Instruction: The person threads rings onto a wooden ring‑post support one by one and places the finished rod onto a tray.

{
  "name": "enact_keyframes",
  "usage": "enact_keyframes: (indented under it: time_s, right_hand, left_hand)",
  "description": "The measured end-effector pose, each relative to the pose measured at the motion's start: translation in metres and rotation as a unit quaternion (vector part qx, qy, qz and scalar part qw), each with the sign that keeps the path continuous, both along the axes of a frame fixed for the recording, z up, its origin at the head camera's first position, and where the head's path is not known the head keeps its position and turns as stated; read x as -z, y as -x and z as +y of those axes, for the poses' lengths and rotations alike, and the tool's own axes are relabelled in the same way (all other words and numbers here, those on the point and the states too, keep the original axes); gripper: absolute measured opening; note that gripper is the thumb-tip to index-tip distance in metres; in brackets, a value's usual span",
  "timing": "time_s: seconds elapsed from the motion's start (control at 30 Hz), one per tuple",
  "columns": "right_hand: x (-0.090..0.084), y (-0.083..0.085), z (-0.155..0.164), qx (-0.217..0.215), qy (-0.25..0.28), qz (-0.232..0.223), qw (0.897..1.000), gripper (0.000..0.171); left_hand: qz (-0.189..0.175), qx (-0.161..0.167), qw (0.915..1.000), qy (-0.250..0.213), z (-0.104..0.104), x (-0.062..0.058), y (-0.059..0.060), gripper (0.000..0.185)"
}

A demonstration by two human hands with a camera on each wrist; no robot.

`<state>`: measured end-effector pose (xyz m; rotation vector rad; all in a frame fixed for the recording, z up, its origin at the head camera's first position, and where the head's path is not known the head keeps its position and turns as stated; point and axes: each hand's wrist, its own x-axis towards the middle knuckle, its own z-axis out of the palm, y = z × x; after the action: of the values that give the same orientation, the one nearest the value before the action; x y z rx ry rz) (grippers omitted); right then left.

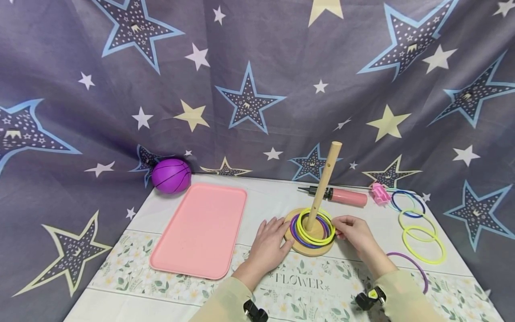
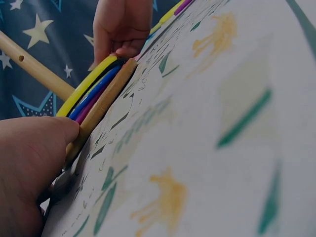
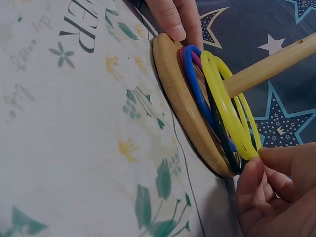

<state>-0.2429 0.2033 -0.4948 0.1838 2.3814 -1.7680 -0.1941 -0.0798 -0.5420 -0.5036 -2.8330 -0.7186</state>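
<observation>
A wooden peg [image 1: 324, 179] stands upright on a round wooden base [image 1: 311, 252]. Yellow rings [image 3: 227, 113], a blue ring [image 3: 193, 86], a purple ring and a dark ring lie stacked around the foot of the peg. My left hand [image 1: 268, 245] rests against the left side of the base, fingers extended along its edge. On the opposite side, my right hand [image 1: 359, 236] pinches the edge of a yellow ring between thumb and forefinger, as the right wrist view shows.
A pink tray [image 1: 199, 232] lies left, with a purple ball [image 1: 171, 176] behind it. Behind the peg is a pink hand pump [image 1: 348, 197]. At right lie a pink plastic piece [image 1: 380, 194], several loose rings, including a yellow ring [image 1: 444, 255], and a purple ring [image 1: 418, 267].
</observation>
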Motion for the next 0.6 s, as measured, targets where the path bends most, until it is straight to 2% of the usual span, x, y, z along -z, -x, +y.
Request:
enact_keyframes:
  time_s: [0.33,0.6]
  right_hand:
    - [-0.001,-0.002,0.006,0.007,-0.021,0.021,1.000,0.031]
    - [-0.015,-0.008,0.021,0.013,-0.038,0.042,0.998,0.034]
  left_hand:
    - [0.000,0.000,1.0000,-0.002,0.000,-0.001,0.000,0.056]
    - [0.000,-0.002,1.0000,-0.002,0.001,-0.001,0.000,0.056]
